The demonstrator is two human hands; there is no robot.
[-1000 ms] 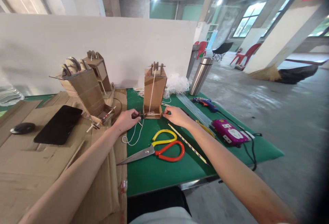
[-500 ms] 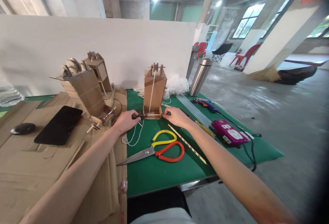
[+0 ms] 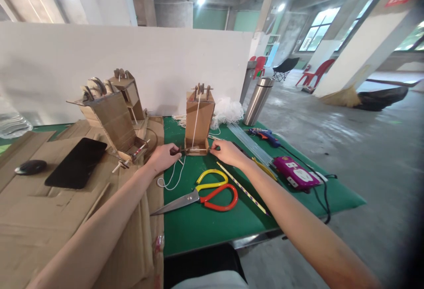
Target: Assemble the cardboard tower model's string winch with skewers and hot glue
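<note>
A small cardboard tower [image 3: 198,119] stands on the green mat [image 3: 205,222], with wooden wheels on top and a white string running down its front. A thin wooden axle crosses its base. My left hand [image 3: 164,156] pinches the axle's left end, fingers closed. My right hand [image 3: 227,151] pinches the right end, fingers closed too. Loose white string [image 3: 170,176] trails on the mat below my left hand.
Large scissors [image 3: 202,192] with yellow and red handles and a striped stick [image 3: 241,187] lie near me. Two more cardboard towers [image 3: 112,114], a black phone [image 3: 76,161] and a mouse [image 3: 30,166] sit on cardboard at left. A steel flask [image 3: 260,99], glue gun [image 3: 265,135] and purple power strip [image 3: 294,172] are at right.
Nothing has visibly moved on the table. Both hands stay pinched on the axle ends. Only the camera has tilted slightly.
</note>
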